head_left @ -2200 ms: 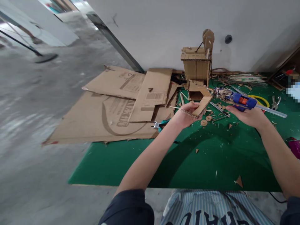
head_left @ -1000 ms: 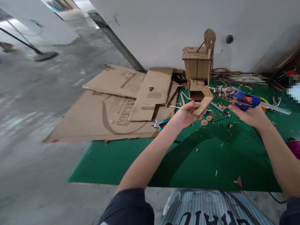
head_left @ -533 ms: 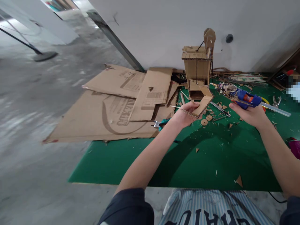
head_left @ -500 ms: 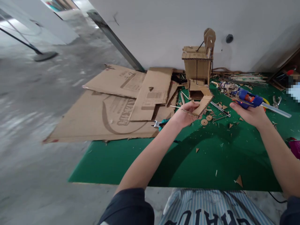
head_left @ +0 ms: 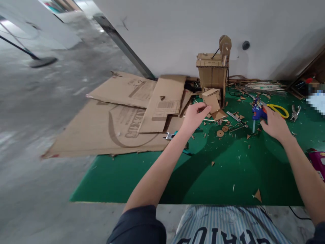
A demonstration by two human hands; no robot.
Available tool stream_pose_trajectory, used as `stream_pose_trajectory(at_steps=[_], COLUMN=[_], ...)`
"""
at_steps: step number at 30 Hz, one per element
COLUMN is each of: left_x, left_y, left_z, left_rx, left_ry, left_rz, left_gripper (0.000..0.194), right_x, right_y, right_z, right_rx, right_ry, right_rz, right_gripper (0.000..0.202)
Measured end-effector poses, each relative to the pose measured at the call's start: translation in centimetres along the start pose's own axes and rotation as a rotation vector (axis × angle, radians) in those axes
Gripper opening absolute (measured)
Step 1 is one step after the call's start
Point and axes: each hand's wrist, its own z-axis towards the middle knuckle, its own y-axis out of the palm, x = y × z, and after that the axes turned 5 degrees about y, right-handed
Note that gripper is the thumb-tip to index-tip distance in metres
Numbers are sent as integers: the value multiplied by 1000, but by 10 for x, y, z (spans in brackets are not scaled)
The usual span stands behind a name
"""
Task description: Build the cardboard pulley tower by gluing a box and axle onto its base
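Plainly, in the head view I have the small cardboard piece (head_left: 212, 102) right of centre, against the left fingertips, slanting upper left to lower right. My left hand (head_left: 194, 117) pinches its near edge; my right (head_left: 275, 123) closes round the hot glue gun's (head_left: 257, 113) handle. The cardboard tower (head_left: 212, 76) stands close behind; cardboard discs (head_left: 220, 133) lie between my hands.
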Motion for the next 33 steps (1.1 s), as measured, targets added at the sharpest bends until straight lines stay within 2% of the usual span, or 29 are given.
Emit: stream_pose_trajectory(at_steps=[4,8,14,20,23,26,29,30,33], left_x=[-2,-2,-4,-8,-8,-5,-1,0,2], left_y=[6,12,15,19,22,25,28,29,32], left_z=[-2,-3,-2,-4,-5,-7,-9,-9,-11], left_rx=[9,43,56,40,52,84,124,133,148], left_ry=[-41,-71,-96,-89,-85,-125,-182,-197,-221], left_rz=[-38,-79,-115,-117,-135,-214,-309,-334,-382], left_gripper=[34,33,31,32,33,31,29,29,31], right_x=[17,22,12,6,5,-4,-27,-38,-74], right_y=[29,44,45,40,35,24,11,7,-3], right_z=[-11,-12,-7,-2,-4,-10,-19,-23,-32], right_rx=[19,42,60,17,57,159,223,218,97], right_ry=[18,-21,-90,-78,-43,16,45,48,52], right_rz=[2,5,-38,-92,-29,102,421,571,933], right_gripper=[64,61,57,56,56,47,28,23,24])
